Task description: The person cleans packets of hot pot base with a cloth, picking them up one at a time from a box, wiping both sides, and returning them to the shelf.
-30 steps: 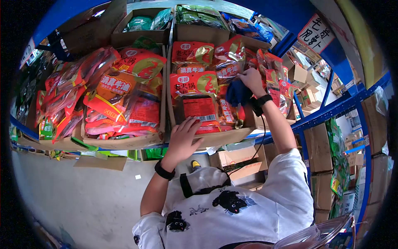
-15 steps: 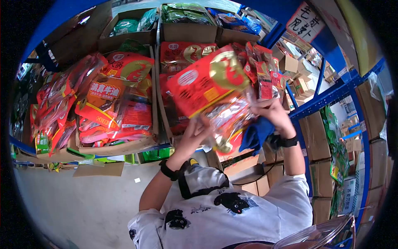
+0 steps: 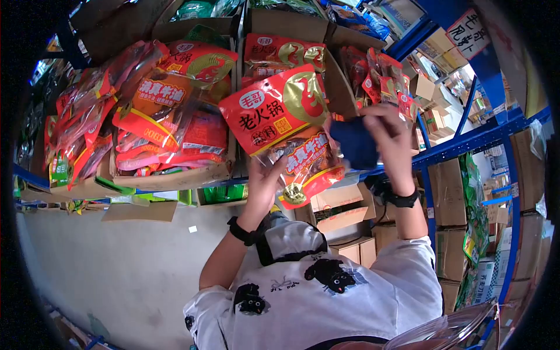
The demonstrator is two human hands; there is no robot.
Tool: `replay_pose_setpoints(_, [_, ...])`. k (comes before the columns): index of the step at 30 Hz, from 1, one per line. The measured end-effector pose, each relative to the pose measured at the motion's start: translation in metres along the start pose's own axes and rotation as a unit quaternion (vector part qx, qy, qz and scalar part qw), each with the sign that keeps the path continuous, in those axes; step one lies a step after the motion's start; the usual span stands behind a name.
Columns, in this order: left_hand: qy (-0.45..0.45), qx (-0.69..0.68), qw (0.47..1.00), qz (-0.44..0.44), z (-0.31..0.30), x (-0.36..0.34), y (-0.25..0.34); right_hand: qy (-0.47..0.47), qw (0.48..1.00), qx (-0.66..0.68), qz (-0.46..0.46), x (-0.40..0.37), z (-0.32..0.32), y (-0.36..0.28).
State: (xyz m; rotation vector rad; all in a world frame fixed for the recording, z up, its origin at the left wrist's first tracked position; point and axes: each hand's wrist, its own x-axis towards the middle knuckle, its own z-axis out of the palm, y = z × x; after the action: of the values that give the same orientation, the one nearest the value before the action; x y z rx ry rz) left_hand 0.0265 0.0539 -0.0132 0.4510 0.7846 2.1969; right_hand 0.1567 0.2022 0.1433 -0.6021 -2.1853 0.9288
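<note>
- We hold a red hotpot packet (image 3: 274,111) in front of the shelf's front edge, clear of the cartons, with its printed face toward us.
- Our left hand (image 3: 263,182) is closed on the packet's lower end from underneath. Its fingers curl behind a second packet (image 3: 309,169) with a clear window, which hangs just below the first and touches it.
- Our right hand (image 3: 389,131) is clamped on a blue cloth (image 3: 356,144) bunched against the packets' right side. We cannot tell whether its fingers also pinch the foil.
- In our judgement both packets ride on the left hand alone, so the thumb should lie across both, or the lower one may slide out.
- The cloth crowds the right hand. Tucking it into the palm would free fingertips to steady the top packet's right edge.
- The open carton (image 3: 175,178) at the shelf's front edge brims with loose packets, and we judge it wise to hold our elbows off its rim.
- The blue shelf beam (image 3: 461,143) runs just behind the right wrist.
</note>
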Motion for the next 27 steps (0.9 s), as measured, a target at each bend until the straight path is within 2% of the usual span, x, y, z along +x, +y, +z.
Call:
replay_pose_setpoints(2, [-0.023, -0.013, 1.000, -0.015, 0.000, 0.000, 0.003, -0.145, 0.988, -0.004, -0.058, -0.009, 0.023, 0.010])
replay_pose_setpoints(3, [-0.022, -0.014, 1.000, -0.016, 0.000, 0.000, 0.006, -0.198, 0.971, -0.076, -0.111, -0.013, 0.033, 0.013])
replay_pose_setpoints(4, [-0.027, -0.065, 0.996, -0.054, -0.001, 0.000, 0.009, -0.231, 0.950, -0.149, -0.151, -0.017, 0.042, 0.016])
replay_pose_setpoints(5, [-0.033, -0.117, 0.988, -0.092, -0.001, 0.000, 0.011, -0.232, 0.944, -0.180, -0.154, -0.024, 0.051, 0.025])
replay_pose_setpoints(7, [-0.020, -0.108, 0.990, -0.085, -0.008, 0.003, 0.003, -0.197, 0.948, -0.212, -0.136, -0.031, 0.062, 0.029])
replay_pose_setpoints(11, [-0.027, -0.126, 0.986, -0.103, -0.009, 0.003, 0.003, -0.204, 0.957, -0.173, -0.107, -0.035, 0.063, 0.031])
replay_pose_setpoints(13, [-0.005, -0.122, 0.989, -0.082, -0.009, 0.003, 0.001, -0.273, 0.937, -0.151, -0.155, -0.043, 0.062, 0.027])
replay_pose_setpoints(15, [-0.007, -0.136, 0.986, -0.097, -0.016, 0.005, -0.001, -0.273, 0.942, -0.102, -0.166, -0.059, 0.065, 0.017])
replay_pose_setpoints(17, [-0.040, -0.126, 0.988, -0.082, -0.010, 0.006, 0.006, -0.323, 0.926, -0.078, -0.179, -0.069, 0.061, 0.015])
replay_pose_setpoints(18, [0.003, -0.104, 0.993, -0.061, -0.002, 0.003, 0.008, -0.328, 0.924, -0.079, -0.180, -0.070, 0.057, 0.017])
replay_pose_setpoints(20, [0.005, -0.107, 0.992, -0.061, -0.006, 0.003, -0.002, -0.397, 0.890, -0.077, -0.209, -0.069, 0.046, 0.022])
replay_pose_setpoints(21, [0.005, -0.106, 0.992, -0.064, -0.005, 0.002, -0.002, -0.403, 0.887, -0.077, -0.211, -0.065, 0.041, 0.022])
replay_pose_setpoints(23, [0.008, -0.099, 0.993, -0.070, -0.006, 0.002, 0.003, -0.398, 0.886, -0.117, -0.208, -0.049, 0.035, 0.017])
replay_pose_setpoints(25, [-0.049, -0.145, 0.977, -0.151, -0.011, 0.005, 0.008, -0.373, 0.884, -0.179, -0.218, -0.026, 0.033, 0.014])
replay_pose_setpoints(27, [-0.048, -0.139, 0.974, -0.175, -0.014, 0.005, 0.009, -0.329, 0.901, -0.182, -0.218, 0.000, 0.035, 0.010])
